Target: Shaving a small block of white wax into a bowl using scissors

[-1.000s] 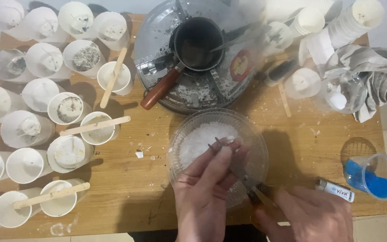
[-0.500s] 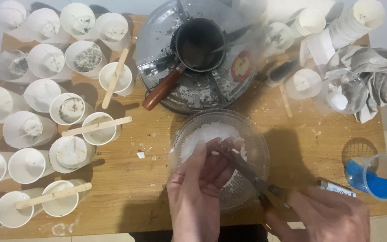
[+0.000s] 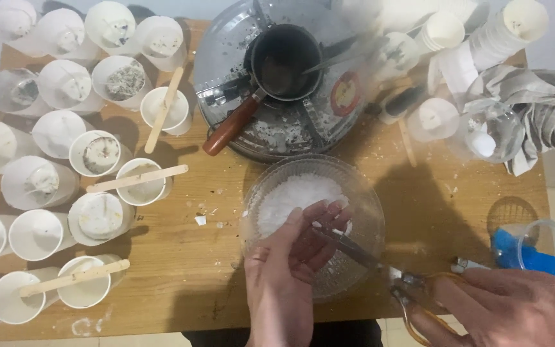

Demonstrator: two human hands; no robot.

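Gripping one pair of scissors, the right hand meets the left hand, fingers loosely curled, over one glass bowl.

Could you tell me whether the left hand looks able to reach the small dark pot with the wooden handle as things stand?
Probably yes: the left hand lies over the glass bowl, and the pot sits just beyond it with nothing between.

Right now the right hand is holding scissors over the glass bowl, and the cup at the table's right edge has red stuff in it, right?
Not quite. The head view shows the cup holds blue stuff, not red. The right hand does hold scissors over the glass bowl.
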